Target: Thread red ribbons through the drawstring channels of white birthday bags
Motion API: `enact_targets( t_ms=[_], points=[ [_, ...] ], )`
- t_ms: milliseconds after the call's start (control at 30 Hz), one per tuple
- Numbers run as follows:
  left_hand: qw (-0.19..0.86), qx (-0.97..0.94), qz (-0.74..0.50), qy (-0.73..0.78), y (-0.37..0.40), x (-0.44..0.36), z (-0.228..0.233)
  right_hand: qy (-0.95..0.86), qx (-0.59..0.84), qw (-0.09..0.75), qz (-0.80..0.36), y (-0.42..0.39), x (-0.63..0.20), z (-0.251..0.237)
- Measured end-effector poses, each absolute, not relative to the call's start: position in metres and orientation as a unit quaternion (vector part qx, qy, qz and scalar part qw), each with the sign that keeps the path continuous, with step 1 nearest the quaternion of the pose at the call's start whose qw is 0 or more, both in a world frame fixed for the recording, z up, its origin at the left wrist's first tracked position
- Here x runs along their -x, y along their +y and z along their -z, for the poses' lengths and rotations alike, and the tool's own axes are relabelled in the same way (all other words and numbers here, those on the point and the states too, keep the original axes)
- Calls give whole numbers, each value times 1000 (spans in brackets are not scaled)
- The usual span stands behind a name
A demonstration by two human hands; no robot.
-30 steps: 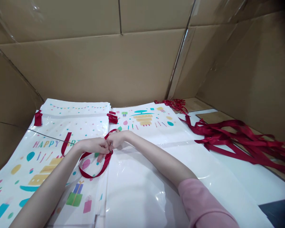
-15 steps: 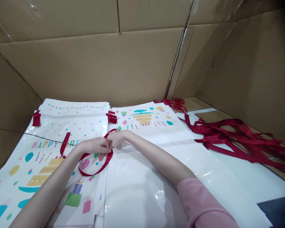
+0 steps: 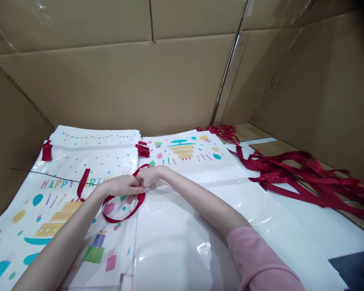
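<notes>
- Head view: your left hand and right hand meet fingertip to fingertip over the seam between the two bag stacks, both pinched shut on the same red ribbon.
- The ribbon arches over your right knuckles, drops below your left hand in a loop lying on the printed bag, and one end trails off to the left across the "HAPPY" lettering.
- Your right forearm crosses the plain white bag, with the pink sleeve at the bottom edge.
- Behind your hands lies another printed bag; short folded ribbon pieces sit at the far edge of the left stack, just beside it.
- A loose ribbon pile sprawls well to your right.
- Cardboard walls close in the work area on three sides.
</notes>
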State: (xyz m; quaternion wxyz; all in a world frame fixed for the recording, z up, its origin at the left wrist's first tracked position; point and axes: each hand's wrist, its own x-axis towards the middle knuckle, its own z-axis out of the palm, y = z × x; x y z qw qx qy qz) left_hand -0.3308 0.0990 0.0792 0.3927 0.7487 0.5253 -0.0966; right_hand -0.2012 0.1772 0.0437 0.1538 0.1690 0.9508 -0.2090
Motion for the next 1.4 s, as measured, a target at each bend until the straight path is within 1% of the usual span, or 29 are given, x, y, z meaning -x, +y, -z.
enact_targets(
  t_ms=[233,567,667,800,900,967,1133,1400],
  points=[
    [308,-774,105,542,99,332,-72,954,-158,147,210,178,203,-40],
    [297,-789,48,535,101,331,-69,955,-167,145,199,176,201,-45],
    [273,-795,29,541,98,332,-66,954,-162,146,208,176,200,-47],
    [225,-780,-44,582,87,333,-57,950,-168,149,216,178,199,-48],
    [220,-756,-135,601,77,334,-47,949,-169,150,218,180,200,-44],
    [213,-750,-174,602,71,335,-42,950,-163,149,220,181,200,-42],
    [171,-790,-197,555,65,334,-35,951,-158,154,215,180,202,-43],
    [151,-825,-223,497,54,330,-24,950,-160,166,208,175,201,-49]
  ],
)
